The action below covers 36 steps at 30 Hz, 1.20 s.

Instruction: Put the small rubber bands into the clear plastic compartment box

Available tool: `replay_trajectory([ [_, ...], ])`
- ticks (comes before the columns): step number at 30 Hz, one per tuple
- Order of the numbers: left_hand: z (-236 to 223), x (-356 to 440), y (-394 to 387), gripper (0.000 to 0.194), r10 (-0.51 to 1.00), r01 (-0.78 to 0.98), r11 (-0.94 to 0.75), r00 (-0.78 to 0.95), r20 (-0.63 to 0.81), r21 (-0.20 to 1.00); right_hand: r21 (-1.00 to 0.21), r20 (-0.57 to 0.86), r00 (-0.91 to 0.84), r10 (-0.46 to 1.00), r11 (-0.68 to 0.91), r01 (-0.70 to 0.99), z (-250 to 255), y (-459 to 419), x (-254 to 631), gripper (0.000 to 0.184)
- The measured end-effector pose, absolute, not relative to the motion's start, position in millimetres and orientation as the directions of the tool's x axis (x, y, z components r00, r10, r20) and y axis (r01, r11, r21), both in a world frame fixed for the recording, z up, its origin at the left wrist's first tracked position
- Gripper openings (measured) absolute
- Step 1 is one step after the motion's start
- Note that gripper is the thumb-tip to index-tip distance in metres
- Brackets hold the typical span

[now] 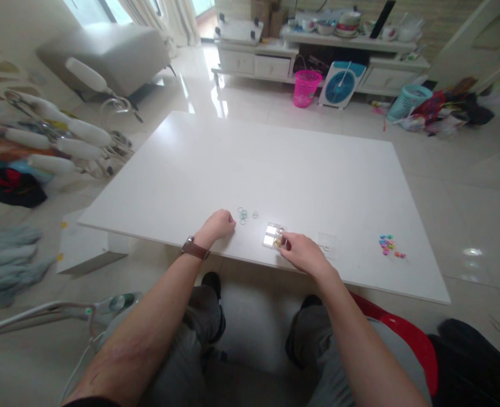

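My left hand (218, 226) rests on the white table (275, 164), its fingers curled closed; whatever they may hold is hidden. Just right of it lie several thin greenish rings (243, 215), with another ring or two (255, 215) slightly apart. A small clear box with compartments (270, 235) sits between my hands. At its right side my right hand (304, 251) has thumb and fingers pinched together, by something small and gold-coloured (277, 243). What is in the pinch is too small to make out.
A clear plastic bag (328, 246) lies right of my right hand. Several small bright-coloured pieces (387, 245) are scattered near the table's right end. A red chair (402, 333) stands at the lower right, and a white box (91, 246) below the left edge.
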<state>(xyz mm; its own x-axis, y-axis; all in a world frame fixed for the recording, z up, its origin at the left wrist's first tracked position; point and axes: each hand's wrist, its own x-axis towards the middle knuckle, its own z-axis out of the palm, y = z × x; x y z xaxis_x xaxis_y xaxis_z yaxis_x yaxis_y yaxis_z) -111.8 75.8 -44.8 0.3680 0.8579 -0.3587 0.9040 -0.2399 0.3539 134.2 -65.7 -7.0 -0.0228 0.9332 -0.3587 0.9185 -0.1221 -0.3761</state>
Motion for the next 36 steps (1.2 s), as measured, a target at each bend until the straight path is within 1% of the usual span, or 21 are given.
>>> replay_trajectory([
  [5, -29, -112, 75, 0.010, 0.894, 0.866, -0.218, 0.362, -0.264, 0.450, -0.379, -0.357, -0.027, 0.934, -0.118, 0.918, -9, -65, 134, 0.009],
  [9, -22, -113, 73, 0.005, 0.893, 0.825, -0.197, 0.374, -0.250, 0.530, -0.382, -0.340, -0.025, 0.940, -0.114, 0.917, -9, -65, 132, 0.011],
  [13, -17, -106, 68, 0.006, 0.864, 0.779, -0.185, 0.420, -0.279, 0.599, -0.387, -0.299, -0.009, 0.954, -0.113, 0.915, -8, -64, 131, 0.013],
  [17, -16, -91, 56, 0.007, 0.838, 0.724, -0.231, 0.488, -0.246, 0.649, -0.406, -0.256, 0.001, 0.967, -0.108, 0.907, -7, -63, 129, 0.015],
  [21, -17, -75, 43, 0.009, 0.808, 0.651, -0.248, 0.548, -0.218, 0.717, -0.408, -0.140, -0.016, 0.990, -0.043, 0.912, -13, -61, 128, 0.013],
  [23, -18, -68, 38, 0.009, 0.795, 0.613, -0.260, 0.574, -0.194, 0.746, -0.407, -0.097, -0.020, 0.995, -0.022, 0.913, -21, -61, 129, 0.025],
  [24, -18, -66, 36, 0.009, 0.790, 0.596, -0.269, 0.586, -0.180, 0.757, -0.408, -0.098, -0.022, 0.995, -0.020, 0.913, -25, -61, 129, 0.033],
  [26, -18, -63, 32, 0.009, 0.778, 0.572, -0.295, 0.609, -0.156, 0.766, -0.406, -0.131, -0.035, 0.991, -0.021, 0.914, -33, -62, 128, 0.047],
  [28, -19, -61, 29, 0.009, 0.770, 0.572, -0.320, 0.621, -0.144, 0.755, -0.390, -0.170, -0.048, 0.984, -0.023, 0.921, -38, -63, 127, 0.055],
  [31, -20, -61, 26, 0.009, 0.771, 0.581, -0.342, 0.622, -0.132, 0.739, -0.381, -0.208, -0.056, 0.977, -0.028, 0.924, -38, -63, 124, 0.060],
  [34, -23, -61, 26, 0.007, 0.784, 0.588, -0.344, 0.609, -0.120, 0.733, -0.424, -0.225, -0.095, 0.970, -0.010, 0.906, -35, -63, 120, 0.059],
  [36, -25, -61, 26, 0.007, 0.783, 0.596, -0.360, 0.612, -0.116, 0.718, -0.459, -0.228, -0.142, 0.963, 0.022, 0.888, -34, -63, 119, 0.063],
])
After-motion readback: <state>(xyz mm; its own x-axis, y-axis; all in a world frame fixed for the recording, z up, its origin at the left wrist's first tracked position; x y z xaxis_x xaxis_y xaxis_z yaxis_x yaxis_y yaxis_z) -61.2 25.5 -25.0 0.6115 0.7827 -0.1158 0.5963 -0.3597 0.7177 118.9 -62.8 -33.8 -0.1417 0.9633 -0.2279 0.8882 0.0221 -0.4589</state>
